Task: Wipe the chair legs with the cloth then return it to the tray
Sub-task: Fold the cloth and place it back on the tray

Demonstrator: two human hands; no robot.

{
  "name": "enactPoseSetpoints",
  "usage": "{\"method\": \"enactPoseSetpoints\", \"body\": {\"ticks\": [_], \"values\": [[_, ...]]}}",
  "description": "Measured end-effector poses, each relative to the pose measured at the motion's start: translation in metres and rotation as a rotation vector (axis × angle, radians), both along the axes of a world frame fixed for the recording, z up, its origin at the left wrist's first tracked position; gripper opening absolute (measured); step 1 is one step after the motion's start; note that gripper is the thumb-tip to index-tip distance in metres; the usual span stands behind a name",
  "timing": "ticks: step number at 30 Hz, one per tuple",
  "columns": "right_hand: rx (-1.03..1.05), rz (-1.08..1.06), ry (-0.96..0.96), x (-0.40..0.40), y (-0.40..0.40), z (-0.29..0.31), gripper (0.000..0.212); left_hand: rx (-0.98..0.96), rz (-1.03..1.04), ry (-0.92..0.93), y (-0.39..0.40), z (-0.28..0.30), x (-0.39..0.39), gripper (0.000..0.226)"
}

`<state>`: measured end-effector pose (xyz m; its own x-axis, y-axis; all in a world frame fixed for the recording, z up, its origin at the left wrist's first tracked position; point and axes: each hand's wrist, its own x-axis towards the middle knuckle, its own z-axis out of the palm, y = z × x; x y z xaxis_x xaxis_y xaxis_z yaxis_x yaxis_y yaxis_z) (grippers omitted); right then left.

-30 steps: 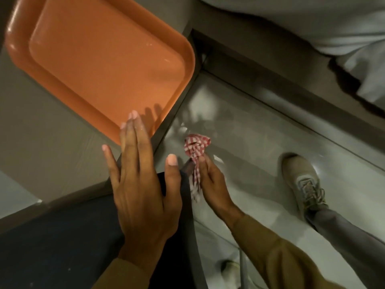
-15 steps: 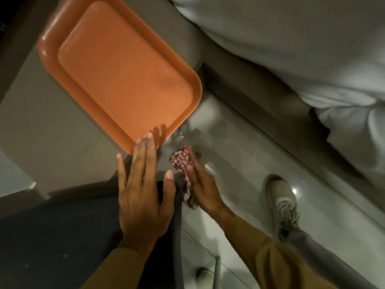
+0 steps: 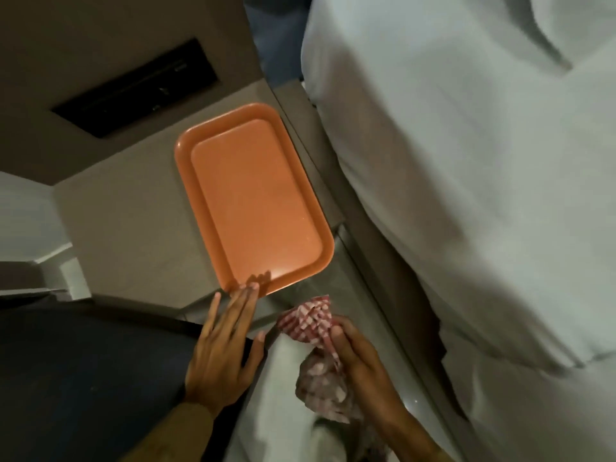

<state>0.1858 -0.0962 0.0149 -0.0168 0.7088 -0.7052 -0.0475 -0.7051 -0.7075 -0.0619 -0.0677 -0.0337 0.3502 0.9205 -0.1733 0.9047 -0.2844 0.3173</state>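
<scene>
An orange tray [image 3: 300,261] lies on the beige tabletop, its near corner overhanging the edge. Nothing lies in it. My left hand [image 3: 223,351] rests flat, fingers spread, on the dark chair seat [image 3: 83,378], fingertips just short of the tray's near rim. My right hand [image 3: 363,365] grips a red-and-white checked cloth [image 3: 308,320], bunched up just below and right of the tray's near corner. Part of the cloth hangs blurred under the hand. The chair legs are out of sight.
A bed with white sheets [image 3: 466,161] fills the right side. A brown bed frame [image 3: 376,268] runs diagonally between bed and table. A dark recessed panel [image 3: 136,91] sits in the wall behind the table. Glossy pale floor [image 3: 273,411] shows between chair and bed.
My right hand has lifted the cloth from low beside the chair up towards the tray's near corner. The view has tilted up, showing more bed and wall. My left hand stays on the seat.
</scene>
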Motion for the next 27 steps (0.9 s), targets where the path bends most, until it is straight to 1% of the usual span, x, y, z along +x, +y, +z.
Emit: {"method": "enactPoseSetpoints", "body": {"ticks": [2,4,6,7,8,10,11,12,13,14,15,16,17,18,19,20,22,23,24,25,27], "values": [[-0.121,-0.072,0.078,0.012,0.016,0.021,0.051,-0.044,0.026,-0.016,0.0,0.0,-0.002,0.069],[-0.186,-0.063,0.147,0.019,0.031,0.038,0.061,-0.104,0.041,-0.043,0.0,0.003,0.0,0.075],[-0.095,0.014,0.12,0.022,0.054,0.057,0.059,-0.15,0.097,-0.096,0.003,0.013,0.006,0.079],[-0.038,0.042,0.099,0.021,0.066,0.066,0.056,-0.178,0.186,-0.163,0.006,0.02,0.01,0.079],[0.001,0.068,0.091,0.02,0.077,0.072,0.054,-0.228,0.333,-0.277,0.011,0.031,0.016,0.077],[0.054,0.093,0.065,0.017,0.096,0.078,0.044,-0.394,0.626,-0.606,0.027,0.055,0.029,0.067],[0.074,0.094,0.071,0.013,0.106,0.079,0.037,-0.466,0.739,-0.783,0.036,0.065,0.034,0.064],[0.085,0.081,0.101,0.008,0.117,0.079,0.032,-0.533,0.836,-0.919,0.045,0.073,0.04,0.065],[0.084,0.068,0.143,0.002,0.127,0.082,0.03,-0.616,0.933,-1.032,0.052,0.08,0.045,0.077],[0.084,0.062,0.16,-0.003,0.135,0.082,0.03,-0.719,1.03,-1.146,0.059,0.084,0.049,0.094],[0.09,0.069,0.151,-0.008,0.145,0.081,0.03,-0.823,1.103,-1.227,0.067,0.086,0.052,0.105],[0.105,0.082,0.127,-0.013,0.153,0.079,0.031,-0.895,1.15,-1.271,0.075,0.085,0.052,0.109],[0.121,0.094,0.103,-0.017,0.16,0.076,0.031,-0.928,1.184,-1.294,0.085,0.086,0.053,0.109],[0.14,0.109,0.077,-0.021,0.166,0.073,0.031,-0.903,1.192,-1.299,0.094,0.084,0.053,0.107],[0.165,0.132,0.049,-0.024,0.171,0.069,0.032,-0.839,1.195,-1.281,0.103,0.081,0.053,0.101],[0.188,0.156,-0.003,-0.026,0.177,0.063,0.032,-0.756,1.206,-1.272,0.11,0.078,0.053,0.09],[0.235,0.228,-0.132,-0.027,0.186,0.051,0.029,-0.591,1.261,-1.247,0.12,0.067,0.052,0.048],[0.244,0.262,-0.176,-0.028,0.189,0.045,0.026,-0.513,1.271,-1.189,0.124,0.061,0.05,0.03],[0.249,0.301,-0.212,-0.028,0.191,0.037,0.025,-0.449,1.258,-1.112,0.127,0.057,0.049,0.021],[0.255,0.346,-0.254,-0.03,0.192,0.029,0.024,-0.403,1.233,-1.027,0.131,0.053,0.047,0.021],[0.314,0.427,-0.378,-0.036,0.194,0.011,0.024,-0.331,1.165,-0.896,0.137,0.046,0.044,0.033]]}}
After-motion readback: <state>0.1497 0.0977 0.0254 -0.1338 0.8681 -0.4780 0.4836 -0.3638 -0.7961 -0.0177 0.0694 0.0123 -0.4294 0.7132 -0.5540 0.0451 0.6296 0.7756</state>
